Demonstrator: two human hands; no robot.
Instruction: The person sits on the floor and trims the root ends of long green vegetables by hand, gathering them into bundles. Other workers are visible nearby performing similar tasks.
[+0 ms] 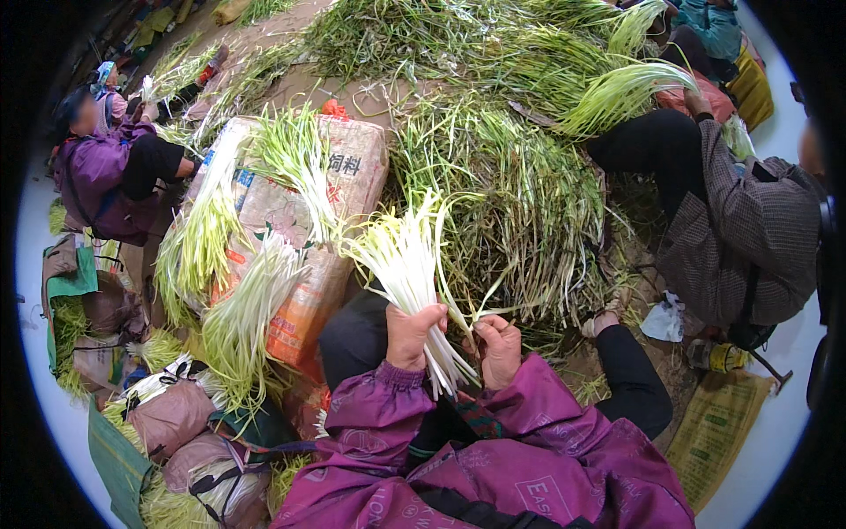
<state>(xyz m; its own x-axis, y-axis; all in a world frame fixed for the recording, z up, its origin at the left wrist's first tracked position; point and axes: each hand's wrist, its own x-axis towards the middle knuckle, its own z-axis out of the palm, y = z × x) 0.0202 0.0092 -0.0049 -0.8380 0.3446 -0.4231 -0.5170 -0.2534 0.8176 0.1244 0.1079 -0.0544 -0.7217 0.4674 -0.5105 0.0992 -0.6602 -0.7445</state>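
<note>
My left hand (413, 336) grips a bundle of blanched, white-stemmed leafy stalks (404, 254), probably garlic chives. Their pale yellow tips fan out away from me, and the white stem ends point down towards my lap. Just to the right of the bundle, my right hand (499, 349) pinches a thin stalk with loose leaves (477, 317) between thumb and fingers. In front of my hands lies a big heap of green, partly withered stalks (502, 211). To the left, a printed woven sack (357, 155) bears sorted bunches of pale stalks (258, 311).
Tied, wrapped bundles (175, 416) fill the lower left beside a green sheet (115, 456). A person in a checked jacket (740, 231) sits at right, holding stalks (628, 92). Others sit at upper left, including one in purple (99, 165). A yellow sack (717, 430) lies lower right.
</note>
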